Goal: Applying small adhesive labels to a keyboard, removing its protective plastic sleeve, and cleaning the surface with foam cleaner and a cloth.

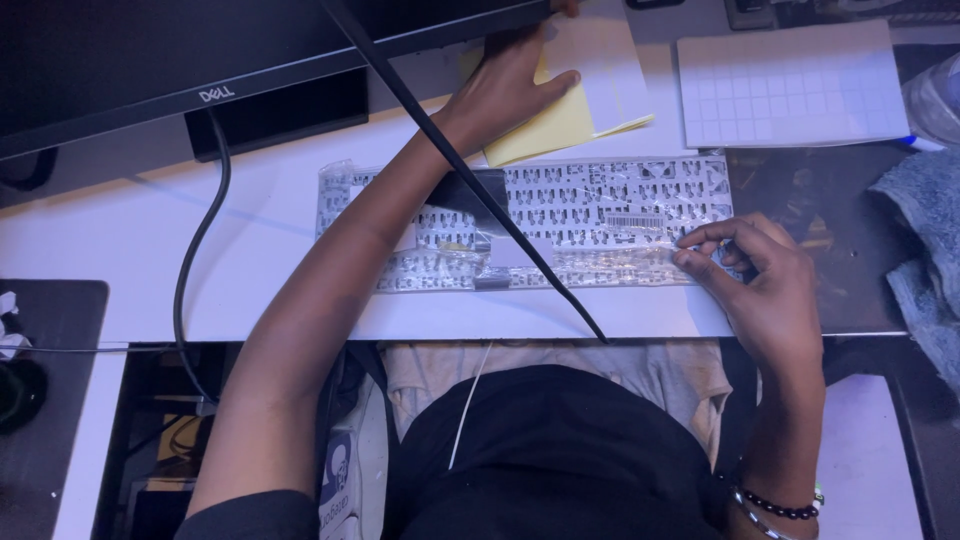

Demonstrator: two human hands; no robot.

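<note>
Head view, looking down at white bench.

Left hand: reached forward to 12 o'clock, palm flat on a yellow paper sheet, fingers spread, thumb out to the right. Grip wide, nothing clamped, just pressing down. White sheet lies under and beyond the yellow one.

Right hand: at 3 o'clock, fingertips pinched narrow on the right end of the keyboard frame. Looks like it holds the clear film edge there; exact contact too small to confirm.

Keyboard frame: bare key-support plate, pale with rows of small cutouts, wrapped in clear crinkled plastic. Lies flat on bench centre, long axis 9 to 3 o'clock, partly under the left forearm. Small barcode sticker right of centre. Grey tape patch near the middle.

Thin black rod or cable runs diagonally from 11 o'clock over the frame to the bench front edge.

Around: black monitor at 10 o'clock with black cable dropping off bench. White grid sheet at 1 o'clock. Grey-blue towel at 3 o'clock, far right. Beaded bracelet on the right wrist.
</note>
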